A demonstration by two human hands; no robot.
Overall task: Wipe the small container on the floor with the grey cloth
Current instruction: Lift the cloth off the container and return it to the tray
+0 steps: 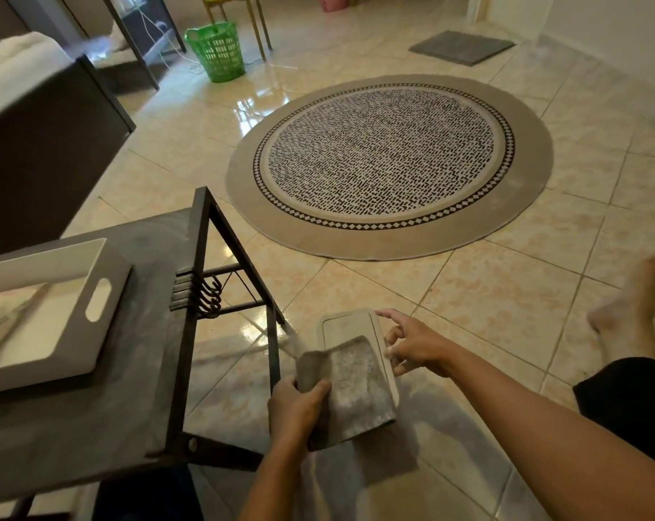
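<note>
While left hand (pixel 295 406) grips the grey cloth (pixel 356 389), right hand (pixel 412 347) holds small container (pixel 350 325).

On my feed the small container (pixel 350 329) sits at 6 o'clock, with the cloth (pixel 352 389) draped over its near half. The left hand (pixel 295 408) grips the cloth at its 7 o'clock corner, and the right hand (pixel 412 347) holds the container's 3 o'clock edge. I see the worktop (pixel 93 426) at 8 o'clock, carrying a tray (pixel 55 314) on its left part. On the floor (pixel 487 295), a rug (pixel 389 163) lies at 12 o'clock. Behind it are a basket (pixel 217 50) at 11 and a mat (pixel 461 47) at 1. A foot (pixel 626 314) rests at 3.
</note>
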